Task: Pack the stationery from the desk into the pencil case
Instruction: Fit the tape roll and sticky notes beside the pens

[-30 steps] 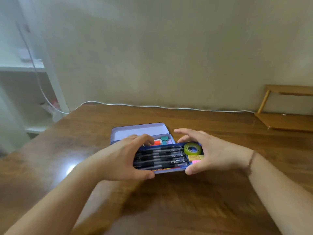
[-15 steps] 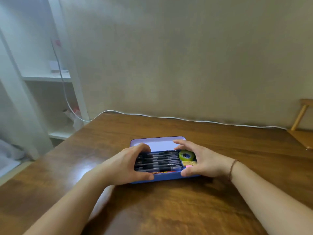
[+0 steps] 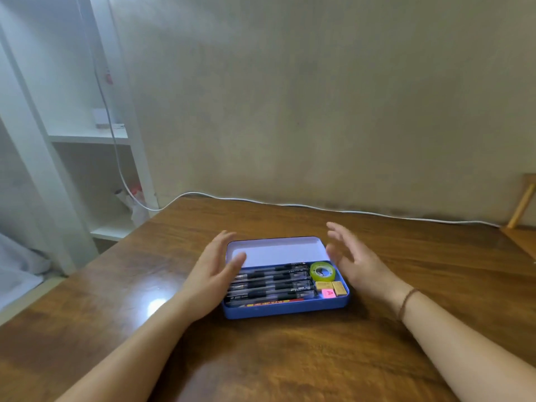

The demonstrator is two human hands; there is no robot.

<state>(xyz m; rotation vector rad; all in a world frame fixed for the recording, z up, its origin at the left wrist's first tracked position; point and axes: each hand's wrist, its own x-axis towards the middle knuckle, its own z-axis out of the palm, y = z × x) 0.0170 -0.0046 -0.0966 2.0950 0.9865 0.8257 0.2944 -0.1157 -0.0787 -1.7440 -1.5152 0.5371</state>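
A blue metal pencil case (image 3: 285, 309) lies open on the wooden desk (image 3: 290, 358), its pale lid (image 3: 275, 250) tilted back. Inside lie several black pens (image 3: 269, 284), a green tape roll (image 3: 322, 271), two yellow erasers (image 3: 331, 286) and a pink eraser (image 3: 328, 293). My left hand (image 3: 213, 266) hovers at the case's left end, fingers spread, holding nothing. Just off the right end is my right hand (image 3: 352, 261), also open and empty, with a cord bracelet on the wrist.
A white cable (image 3: 290, 205) runs along the desk's back edge by the wall. White shelves (image 3: 87, 137) stand to the left beyond the desk. A wooden stand (image 3: 522, 204) sits at the far right.
Both hands have let go of the case and opened, moving outward and up from its ends. The upper tray of pens now sits flat in the case. The camera has tilted up and left.
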